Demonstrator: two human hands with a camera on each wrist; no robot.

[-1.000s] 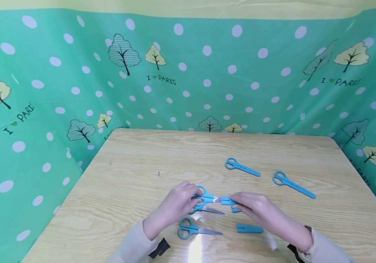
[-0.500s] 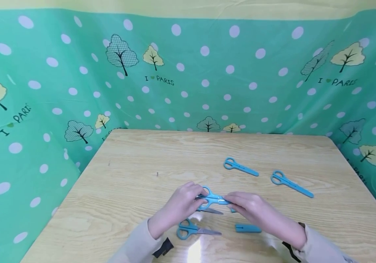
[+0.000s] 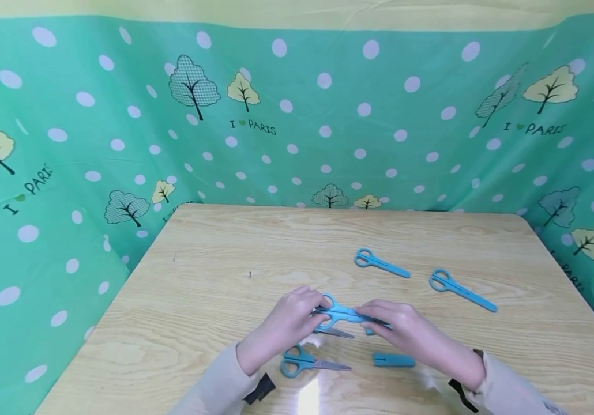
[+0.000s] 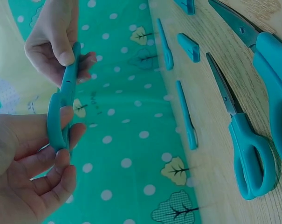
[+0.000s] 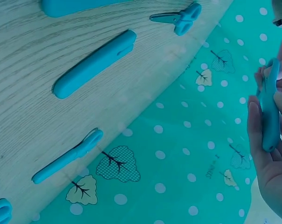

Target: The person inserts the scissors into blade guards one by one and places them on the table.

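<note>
Blue-handled scissors are held up between the two hands, their blades hidden inside a blue blade cover. The left hand grips the finger loops, with fingertips through and around them in the left wrist view. From the other end, the right hand pinches the cover between thumb and fingers. The cover's mouth sits right against the handles. Beneath the hands lie bare-bladed scissors, partly hidden by the left hand, and a second bare pair nearer the front.
One loose blue cover lies at the front right; another is mostly behind the right hand. Farther back on the wooden table are two covered scissors, one pair at centre right and one pair farther right. A patterned green cloth hangs behind.
A second ago bare blade showed between the handles and the cover. The cover and scissors have come together, hiding the blade. The other scissors and the front loose cover have stayed put.
</note>
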